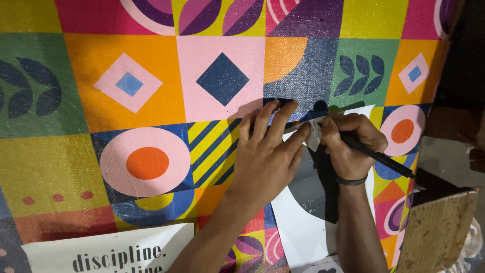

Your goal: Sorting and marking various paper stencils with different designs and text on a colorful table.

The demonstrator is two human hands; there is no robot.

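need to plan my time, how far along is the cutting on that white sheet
Done: cannot tell; no finished cut edge is clearly visible. In hand: the left hand presses flat on the white and black sheet while the right hand works a black pen-like tool at its upper edge. Left: most of the sheet below looks untouched.

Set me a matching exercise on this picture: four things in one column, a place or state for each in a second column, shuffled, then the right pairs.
Things:
1. left hand
2. right hand
3. white printed sheet
4. wooden block

Places or states:
A. at the lower right corner, off the patterned cloth
B. pressed flat, fingers spread, on the white and black sheet
C. at the bottom left edge, lying on the cloth
D. gripping a thin black tool, a dark band at the wrist

Pairs: 1-B, 2-D, 3-C, 4-A
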